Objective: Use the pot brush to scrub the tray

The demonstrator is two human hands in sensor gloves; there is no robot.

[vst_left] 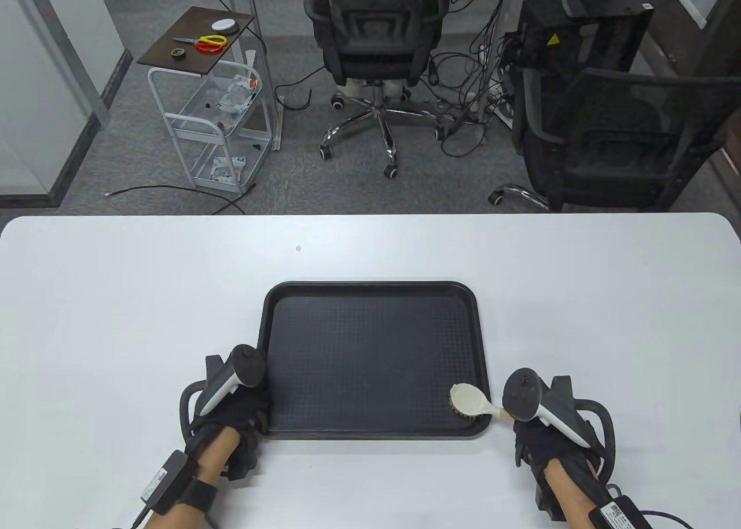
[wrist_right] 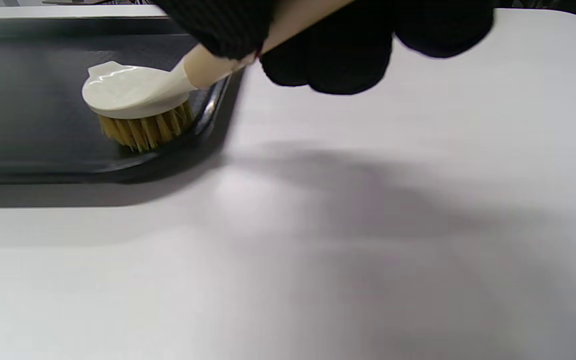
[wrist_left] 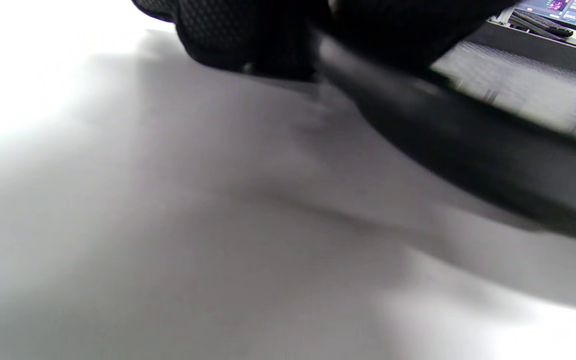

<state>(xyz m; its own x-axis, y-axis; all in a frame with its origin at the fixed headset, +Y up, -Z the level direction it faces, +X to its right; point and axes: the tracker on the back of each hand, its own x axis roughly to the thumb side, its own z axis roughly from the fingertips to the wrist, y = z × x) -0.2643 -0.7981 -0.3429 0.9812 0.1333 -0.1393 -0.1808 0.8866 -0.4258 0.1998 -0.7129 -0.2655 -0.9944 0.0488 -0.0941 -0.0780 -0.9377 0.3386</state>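
Right fingers [wrist_right: 228,30] gripping pot brush [wrist_right: 133,97], bristles on tray [wrist_right: 28,75]

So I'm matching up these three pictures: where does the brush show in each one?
Table view: the brush sits in the tray's near right corner, handle in the right hand.
Left wrist view: not in it.
Right wrist view: brush upper left, bristles down on the tray.
Shared landmark: the tray's black rim, in all three.
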